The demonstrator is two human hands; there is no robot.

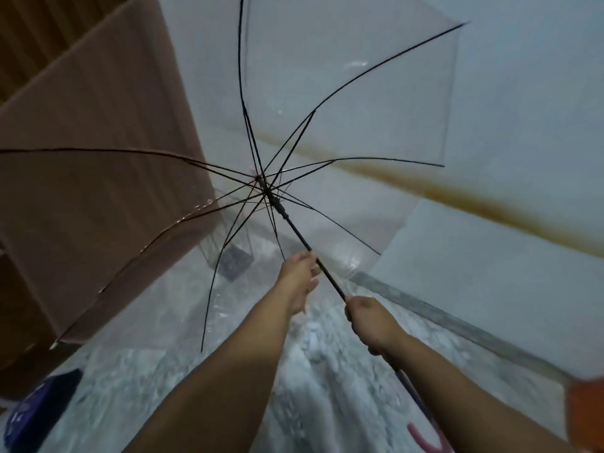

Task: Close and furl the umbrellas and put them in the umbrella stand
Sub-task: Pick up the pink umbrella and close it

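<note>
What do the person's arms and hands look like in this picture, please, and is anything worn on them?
Both forearms are bare right up to the bottom edge of the picture: no sleeves show. The left hand and the right hand wear no gloves, and no watch, bracelet or ring can be made out on either. The picture is somewhat blurred, so small details such as the nails cannot be judged.
</note>
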